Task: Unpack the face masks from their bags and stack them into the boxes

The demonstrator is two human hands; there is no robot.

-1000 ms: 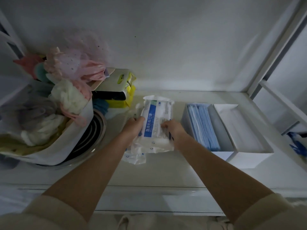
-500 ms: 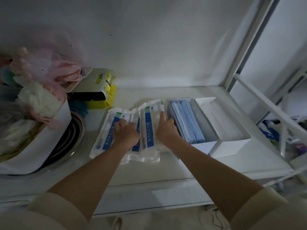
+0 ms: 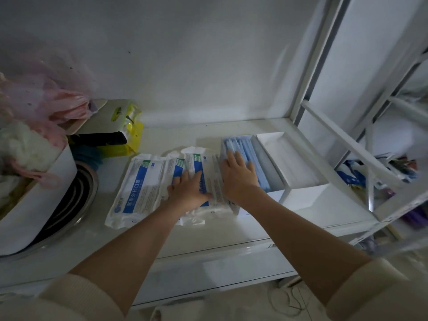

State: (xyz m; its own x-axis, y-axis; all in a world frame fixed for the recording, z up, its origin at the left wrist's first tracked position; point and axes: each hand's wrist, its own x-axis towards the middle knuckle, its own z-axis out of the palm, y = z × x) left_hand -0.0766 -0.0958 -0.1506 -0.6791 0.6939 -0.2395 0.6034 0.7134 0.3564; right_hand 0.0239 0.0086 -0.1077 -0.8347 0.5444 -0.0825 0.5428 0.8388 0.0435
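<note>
Between the mask bags and the boxes is where it all comes down to right now. Two sealed bags lie side by side on the shelf (image 3: 266, 228), long axes running front to back, so roughly in line with the forearms. The left bag (image 3: 139, 188) sits toward the shelf's left, near a white tub (image 3: 34, 200), and nobody's touching it. The right bag (image 3: 208, 179) is pressed up against the wall of the blue-mask box (image 3: 273, 174), and both hands are on it.

Left hand (image 3: 188, 189) lies flat on top, fingers (image 3: 195, 176) spread and pointing at the back wall, not curled around anything. Right hand (image 3: 238, 173) straddles the seam: palm at the bag's right edge, fingers (image 3: 231, 157) open and resting on the blue masks (image 3: 254, 163) already standing in the box. So no real grip on either side, just flat palms.

The second box (image 3: 301, 195) sits right of the first, touching it, toward the shelf's right edge.

My guess is the right bag gets opened next, since it's under both hands. Its top end points away from the person, so a tear there means reaching to the far end or turning the bag. The right hand is nearer the boxes for loading.
</note>
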